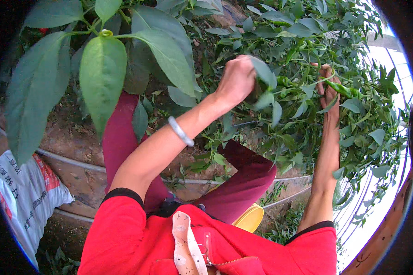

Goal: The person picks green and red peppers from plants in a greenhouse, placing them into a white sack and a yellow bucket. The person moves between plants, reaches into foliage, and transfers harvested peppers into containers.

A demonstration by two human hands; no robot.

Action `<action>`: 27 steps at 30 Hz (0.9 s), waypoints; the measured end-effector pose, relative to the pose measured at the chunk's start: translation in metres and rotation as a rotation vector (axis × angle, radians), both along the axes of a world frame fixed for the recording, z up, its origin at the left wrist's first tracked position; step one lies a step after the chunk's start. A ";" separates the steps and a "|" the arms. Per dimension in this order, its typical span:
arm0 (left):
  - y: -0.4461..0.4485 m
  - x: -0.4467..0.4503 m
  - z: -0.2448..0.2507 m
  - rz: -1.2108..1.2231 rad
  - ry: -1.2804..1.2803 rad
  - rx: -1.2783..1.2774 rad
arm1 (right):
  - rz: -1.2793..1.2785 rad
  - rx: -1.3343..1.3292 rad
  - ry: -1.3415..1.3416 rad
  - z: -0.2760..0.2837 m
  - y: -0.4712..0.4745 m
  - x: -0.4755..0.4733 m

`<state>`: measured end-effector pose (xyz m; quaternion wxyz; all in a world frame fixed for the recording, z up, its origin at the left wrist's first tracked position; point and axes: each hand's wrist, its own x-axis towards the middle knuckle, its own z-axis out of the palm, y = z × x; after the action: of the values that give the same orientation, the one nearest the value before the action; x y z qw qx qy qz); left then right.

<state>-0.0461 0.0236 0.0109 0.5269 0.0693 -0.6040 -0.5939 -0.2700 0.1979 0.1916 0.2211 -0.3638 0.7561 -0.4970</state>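
Note:
My left hand (238,79), below a pale bangle (181,131) on the forearm, is curled in a fist among the pepper plants. Blurred pepper leaves (264,73) hang right at its knuckles. Its fingertips are turned away, so I cannot see whether they grip a stem. Farther right, my right hand (329,87) reaches up into the foliage with its fingers apart. A long green pepper (342,89) crosses in front of that palm, and thin stems partly cover the fingers. More green peppers (285,81) hang between the two hands.
Large pepper leaves (103,74) loom close at the upper left. A white printed sack (27,196) lies at the left on the soil. Pale hoses (72,163) run across the ground. A round yellow object (251,218) shows beneath my bent leg. Bright sheeting (387,113) borders the right.

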 end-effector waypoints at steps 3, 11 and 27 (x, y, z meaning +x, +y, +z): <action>0.003 -0.020 -0.007 -0.217 -0.041 -0.293 | -0.005 0.000 0.027 0.000 -0.003 0.004; 0.035 -0.008 -0.011 0.213 -0.084 0.090 | 0.020 -0.022 0.023 -0.003 -0.005 0.006; -0.015 0.010 0.027 -0.933 0.143 0.705 | 0.064 -0.123 0.026 -0.007 -0.041 0.006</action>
<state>-0.0358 0.0088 0.0381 0.1944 -0.0728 -0.2996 -0.9312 -0.2636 0.1570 0.1851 0.2043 -0.4072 0.7148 -0.5305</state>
